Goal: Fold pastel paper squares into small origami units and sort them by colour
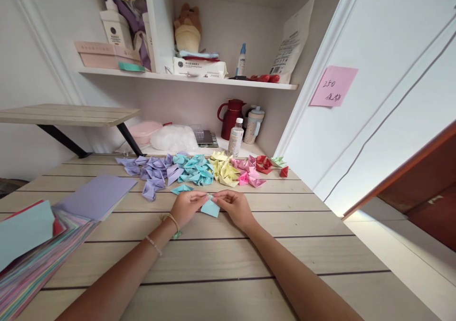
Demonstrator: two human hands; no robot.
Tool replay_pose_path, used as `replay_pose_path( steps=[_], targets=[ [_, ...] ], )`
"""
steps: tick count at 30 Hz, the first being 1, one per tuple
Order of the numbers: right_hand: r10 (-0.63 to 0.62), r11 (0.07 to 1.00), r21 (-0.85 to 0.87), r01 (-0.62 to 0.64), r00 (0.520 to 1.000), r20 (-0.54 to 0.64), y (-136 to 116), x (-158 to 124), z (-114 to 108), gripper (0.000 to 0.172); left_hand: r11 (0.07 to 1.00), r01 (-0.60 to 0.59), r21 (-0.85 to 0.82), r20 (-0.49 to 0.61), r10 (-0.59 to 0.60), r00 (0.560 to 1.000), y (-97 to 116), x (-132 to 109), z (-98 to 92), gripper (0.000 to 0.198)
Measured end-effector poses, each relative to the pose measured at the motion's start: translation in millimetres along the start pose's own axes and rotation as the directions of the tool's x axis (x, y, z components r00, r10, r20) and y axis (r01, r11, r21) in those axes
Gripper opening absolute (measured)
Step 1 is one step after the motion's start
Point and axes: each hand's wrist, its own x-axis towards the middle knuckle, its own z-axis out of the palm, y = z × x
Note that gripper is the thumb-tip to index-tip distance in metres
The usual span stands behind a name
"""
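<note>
Between my two hands is a small piece of folded light-blue paper (pixel 211 209), its lower part hanging below the fingertips. My left hand (pixel 189 206) pinches its upper left, and my right hand (pixel 235 207) pinches the upper right. Just beyond them, a single folded blue paper boat (pixel 182 189) lies on the table. Behind it spread heaps of folded paper boats, grouped by colour: purple (pixel 156 170), blue (pixel 196 169), yellow (pixel 224 168) and pink (pixel 252 173), with red ones (pixel 264 164) and a green one (pixel 279 161) at the right end.
At left lie a tall stack of coloured paper (pixel 50 250) and a purple sheet (pixel 98 197). A small raised stand (pixel 71 114) is behind them. Along the back are a plastic bottle (pixel 235 138), a red jug (pixel 231 119), a tumbler (pixel 253 125) and a shelf (pixel 199 77).
</note>
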Motion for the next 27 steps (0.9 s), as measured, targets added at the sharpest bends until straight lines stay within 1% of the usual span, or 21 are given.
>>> replay_pose_path(
  steps=[2,5,6,8,11,14,16,17,20,22,24,27],
  targets=[
    [-0.016,1.000,0.002,0.016,1.000,-0.012,-1.6,0.1,0.0,0.036,0.996,0.038,-0.076,-0.016,-0.040,0.999,0.9,0.7,-0.4,0.030],
    [-0.032,0.999,0.004,0.032,0.999,-0.020,-3.4,0.5,0.1,0.047,0.981,0.056,-0.184,-0.047,-0.066,0.997,3.3,0.7,-1.0,0.033],
    [-0.035,0.999,-0.007,0.035,0.999,-0.015,-3.6,0.6,0.2,0.047,0.976,0.055,-0.210,-0.046,-0.066,0.997,4.4,0.3,-1.1,0.034],
    [-0.043,0.998,-0.046,0.042,0.999,-0.011,-3.4,0.8,0.4,0.040,0.971,0.055,-0.235,-0.030,-0.063,0.998,6.6,-1.0,-0.9,0.034],
    [-0.048,0.997,-0.067,0.044,0.997,-0.064,-2.8,0.9,-0.2,0.029,0.975,0.062,-0.216,0.023,-0.058,0.998,8.7,-3.3,0.3,0.033],
    [-0.081,0.996,-0.053,0.073,0.984,-0.161,-3.6,0.4,-1.5,0.029,0.989,0.035,-0.141,0.094,-0.022,0.995,7.9,-4.5,2.5,0.029],
    [-0.111,0.993,-0.059,0.101,0.974,-0.196,-4.6,0.2,-2.2,0.029,0.998,-0.006,-0.068,0.126,0.015,0.992,6.3,-4.5,3.7,0.026],
    [-0.114,0.993,-0.057,0.105,0.973,-0.199,-5.0,0.3,-2.4,0.029,0.999,-0.024,-0.040,0.124,0.029,0.992,5.5,-4.3,4.0,0.025],
    [-0.055,0.998,-0.018,0.052,0.985,-0.161,-5.3,0.7,-2.4,0.036,0.998,-0.049,-0.042,0.064,0.052,0.997,3.4,-2.9,3.6,0.024],
    [0.004,1.000,0.018,-0.002,0.995,-0.099,-5.0,0.6,-2.0,0.041,0.996,-0.058,-0.071,0.031,0.060,0.998,2.8,-1.9,2.9,0.024],
    [0.039,0.998,0.055,-0.036,0.998,-0.048,-4.4,0.1,-1.5,0.041,0.996,-0.073,-0.054,0.034,0.075,0.997,2.9,-1.6,2.3,0.024],
    [0.038,0.994,0.107,-0.033,0.998,-0.044,-3.1,-1.2,-0.7,0.038,0.993,-0.120,0.005,0.045,0.120,0.992,4.4,-2.9,2.1,0.026]
  ],
)
